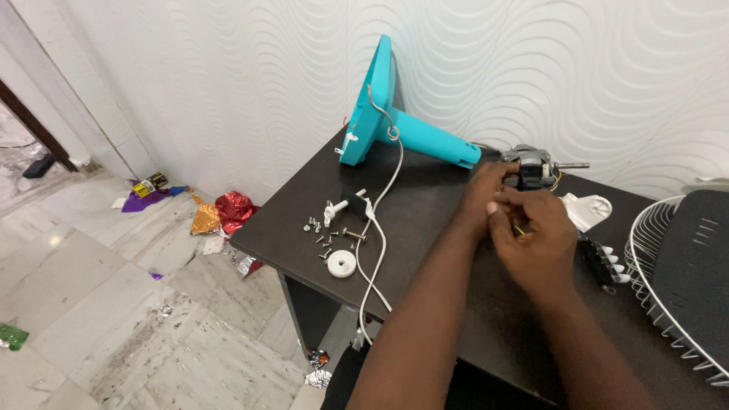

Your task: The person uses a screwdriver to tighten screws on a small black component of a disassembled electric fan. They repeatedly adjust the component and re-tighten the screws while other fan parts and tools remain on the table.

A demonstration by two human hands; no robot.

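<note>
Item one: a small grey metal fan motor [531, 168] with a bare steel shaft sticking out to its right, lying on a dark brown wooden table [425, 220] close to the wall. The left hand [486, 190] is reaching to the motor's near-left side, its fingers curling against the housing (whether they are truly clamping it cannot be told from this angle). The right hand [535, 239] is sitting just in front of the motor, its fingers pinched together on a thin yellow wire [519, 228] that is showing beside the thumb.

Item two: a turquoise plastic fan stand [395, 121], lying on its side with the round base tipped up against the wall and its neck pointing toward the motor. A white power cord [377, 228] is running from the base across the table and dropping over the front edge.

Item three: a scatter of small metal screws [323, 231] near the table's left corner, with a white plastic ring-shaped cap [342, 263] just beside them.

Item four: a white plastic cover piece [586, 209] lying right of the hands, and a black switch block with white buttons [604, 262] below it.

Item five: a white wire fan guard [653, 266] at the right edge, holding a dark panel.

Item six: crumpled coloured foil scraps [220, 212] lying on the marble floor.
</note>
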